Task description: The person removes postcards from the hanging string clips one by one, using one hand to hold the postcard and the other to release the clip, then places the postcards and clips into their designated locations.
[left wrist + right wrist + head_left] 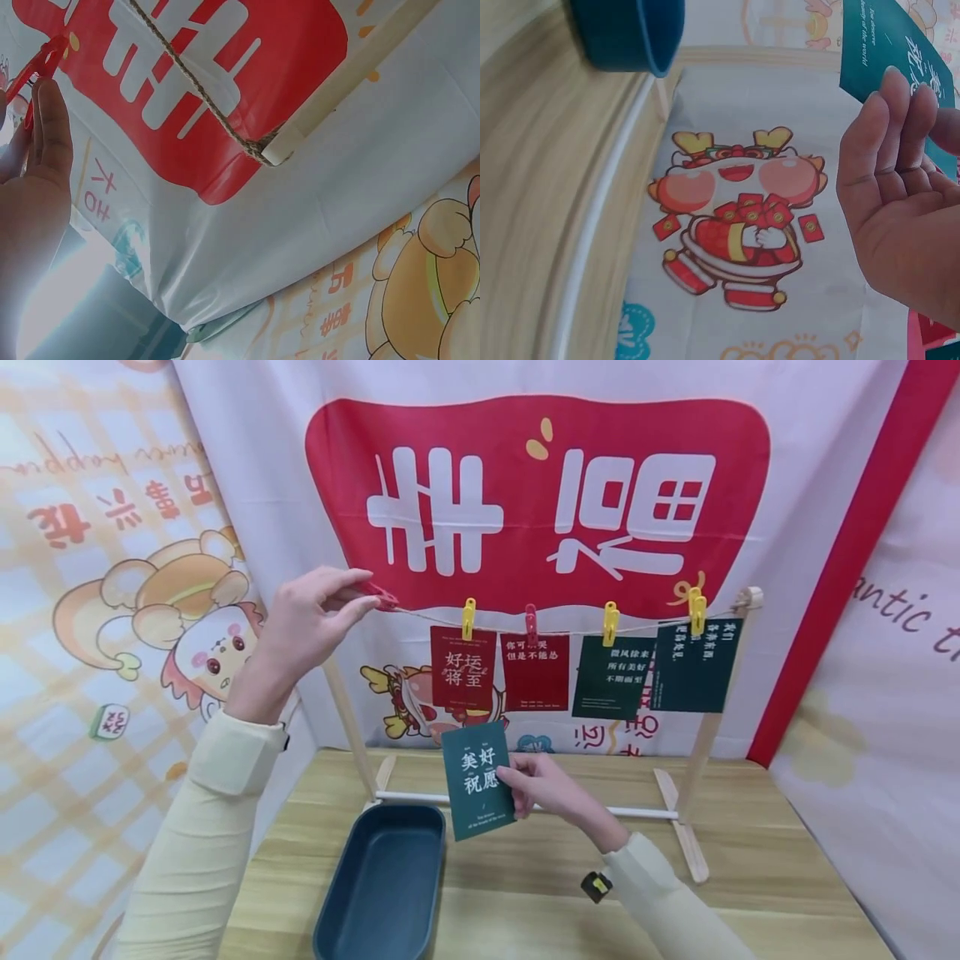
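My left hand [307,614] pinches a red clothespin [381,597] between thumb and fingers, up by the left part of the twine [423,617]. In the left wrist view the same clothespin [46,60] shows beyond the fingertips. Lower down, my right hand [551,792] holds a dark green card [467,802] with white characters by its right edge, tilted slightly. This card hangs in the air below the line, in front of the wooden rack. From the right wrist camera, the fingers [862,124] lie against the card [870,45].
Two red cards [462,693] and two green cards hang from the twine by yellow clothespins [468,620] and a red one [531,625]. A wooden rack [705,760] carries the twine. An open dark blue bin [378,893] stands on the wooden table [555,893]. Behind hangs a printed cloth.
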`<state>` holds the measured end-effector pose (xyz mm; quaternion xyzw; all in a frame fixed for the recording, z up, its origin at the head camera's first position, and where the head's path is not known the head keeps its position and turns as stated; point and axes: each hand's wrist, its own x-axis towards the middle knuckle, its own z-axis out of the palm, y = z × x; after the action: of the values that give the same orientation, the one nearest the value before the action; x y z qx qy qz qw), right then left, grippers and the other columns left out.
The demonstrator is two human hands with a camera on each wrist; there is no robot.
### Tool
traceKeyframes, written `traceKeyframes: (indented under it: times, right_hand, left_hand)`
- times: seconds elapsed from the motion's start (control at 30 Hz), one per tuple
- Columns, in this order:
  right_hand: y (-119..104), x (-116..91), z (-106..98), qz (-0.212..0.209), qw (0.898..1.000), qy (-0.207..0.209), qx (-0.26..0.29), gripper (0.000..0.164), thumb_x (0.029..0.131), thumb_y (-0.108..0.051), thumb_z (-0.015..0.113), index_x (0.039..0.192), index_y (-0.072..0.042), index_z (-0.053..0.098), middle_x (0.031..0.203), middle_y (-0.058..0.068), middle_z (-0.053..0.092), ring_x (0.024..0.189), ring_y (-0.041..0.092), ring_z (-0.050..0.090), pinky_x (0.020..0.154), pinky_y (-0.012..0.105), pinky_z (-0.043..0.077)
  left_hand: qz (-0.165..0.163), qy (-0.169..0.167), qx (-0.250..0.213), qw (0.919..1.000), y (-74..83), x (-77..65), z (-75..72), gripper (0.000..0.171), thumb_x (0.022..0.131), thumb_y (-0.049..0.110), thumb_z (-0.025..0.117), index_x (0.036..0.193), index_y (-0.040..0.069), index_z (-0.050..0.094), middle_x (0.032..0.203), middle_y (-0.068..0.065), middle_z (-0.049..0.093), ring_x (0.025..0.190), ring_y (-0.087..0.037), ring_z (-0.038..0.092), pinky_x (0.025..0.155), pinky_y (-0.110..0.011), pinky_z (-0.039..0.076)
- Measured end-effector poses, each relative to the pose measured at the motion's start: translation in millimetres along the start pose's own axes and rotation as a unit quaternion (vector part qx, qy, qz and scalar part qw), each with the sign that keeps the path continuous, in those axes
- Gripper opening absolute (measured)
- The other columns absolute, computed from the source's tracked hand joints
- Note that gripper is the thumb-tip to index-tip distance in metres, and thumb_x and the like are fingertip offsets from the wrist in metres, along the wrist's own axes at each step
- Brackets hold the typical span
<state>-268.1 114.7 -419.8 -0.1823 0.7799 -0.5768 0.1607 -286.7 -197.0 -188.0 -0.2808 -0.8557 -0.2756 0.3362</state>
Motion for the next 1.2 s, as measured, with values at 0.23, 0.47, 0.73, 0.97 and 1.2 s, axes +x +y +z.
traceKeyframes:
  times: [0.23,0.47,0.73,0.97,1.2]
  right_hand:
    - [16,-13,-8,0.019,1.000,0.003,-0.005,0.035,0.097,-0.038,0.060,0.096,-0.003,0.057,0.069,0.009,0.062,0.062,0.017,0.062,0.064,0.029,0.055]
    - [26,-25,-13,0.031,0.999,0.012,-0.002,0.038,0.097,-0.041,0.058,0.096,-0.003,0.057,0.066,0.006,0.062,0.061,0.016,0.063,0.065,0.029,0.056]
    - [54,-50,-22,0.052,0.999,0.010,-0.010,0.041,0.098,-0.044,0.056,0.095,-0.003,0.060,0.063,0.003,0.062,0.058,0.015,0.061,0.062,0.031,0.056]
    - [71,-67,-36,0.070,0.997,0.019,-0.008,0.043,0.099,-0.044,0.053,0.092,-0.002,0.058,0.063,0.003,0.061,0.058,0.015,0.060,0.060,0.029,0.054]
    - [88,-83,-45,0.094,0.995,0.023,-0.001,0.044,0.100,-0.045,0.051,0.092,-0.002,0.056,0.063,0.002,0.060,0.059,0.015,0.060,0.061,0.030,0.054]
  left_hand:
    - [-0.029,-0.006,-0.018,0.9994,-4.2,-18.2,-1.5,0.039,0.088,0.019,0.073,0.124,0.008,0.065,0.110,-0.010,0.072,0.091,-0.021,0.071,0.079,-0.001,0.044]
    - [-0.038,0.010,-0.032,0.9987,-6.9,-39.0,-1.5,0.039,0.090,0.019,0.070,0.128,0.010,0.063,0.111,-0.009,0.071,0.091,-0.020,0.070,0.078,-0.002,0.045]
    - [-0.036,-0.002,-0.027,0.9990,-20.7,-77.4,17.1,0.032,0.092,0.017,0.069,0.123,0.008,0.066,0.103,-0.008,0.073,0.085,-0.016,0.067,0.074,-0.005,0.047]
    - [-0.030,0.011,-0.026,0.9991,-38.0,-107.7,37.0,0.020,0.089,0.011,0.071,0.109,0.009,0.072,0.097,-0.006,0.073,0.077,-0.011,0.063,0.070,-0.006,0.048]
    - [-0.040,0.016,-0.033,0.9985,-46.0,-131.0,55.0,0.013,0.089,0.011,0.072,0.101,0.009,0.073,0.092,-0.004,0.073,0.073,-0.007,0.062,0.066,-0.010,0.048]
